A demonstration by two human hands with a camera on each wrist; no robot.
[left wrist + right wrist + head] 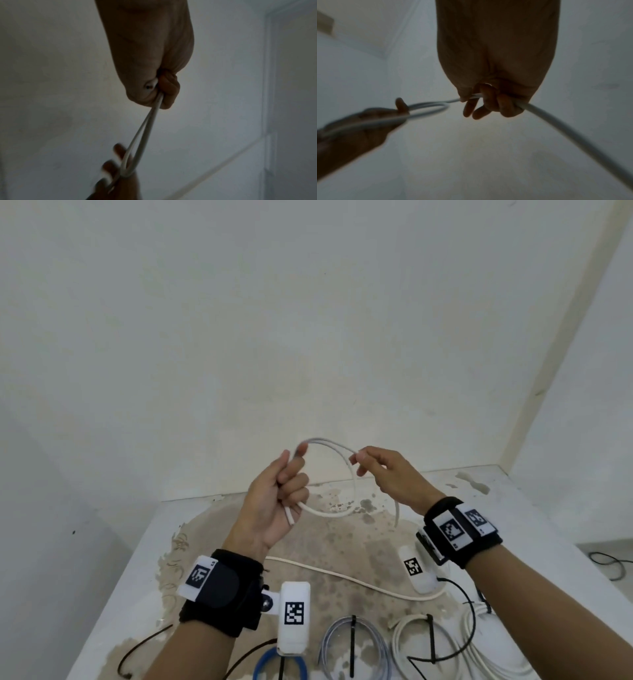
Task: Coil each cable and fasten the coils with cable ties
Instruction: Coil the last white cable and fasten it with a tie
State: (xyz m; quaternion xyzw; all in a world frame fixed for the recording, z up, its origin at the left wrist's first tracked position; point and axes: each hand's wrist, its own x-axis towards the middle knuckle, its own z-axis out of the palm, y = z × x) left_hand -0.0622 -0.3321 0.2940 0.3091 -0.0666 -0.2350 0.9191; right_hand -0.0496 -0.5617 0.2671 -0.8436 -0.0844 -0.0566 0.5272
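Two loops of a thin white cable (337, 474) hang in the air between the person's hands, above the stained table (342, 546). It looks light and springy: stiff enough to hold a round loop by itself, yet likely to spring open if released, so the best place to hold it is probably where the turns cross, all strands pinched together.

That crossing sits in the left hand (277, 498), whose fingers are curled round the gathered strands, with a cut end poking out below the palm; the left wrist view shows the same closed grip with two strands leaving it. The right hand (387, 474) is just beside the loop on its right, thumb and fingers pinching the running length, which passes through the hand and hangs down loose behind it. The step in hand appears to be laying another turn onto the coil.

Further out, near the table's front edge, lie a grey coil (352, 645) and a white coil (428, 642), each crossed by a black cable tie (352, 645), plus part of a blue coil (284, 662). A long cream cable (342, 577) still lies uncoiled across the table.
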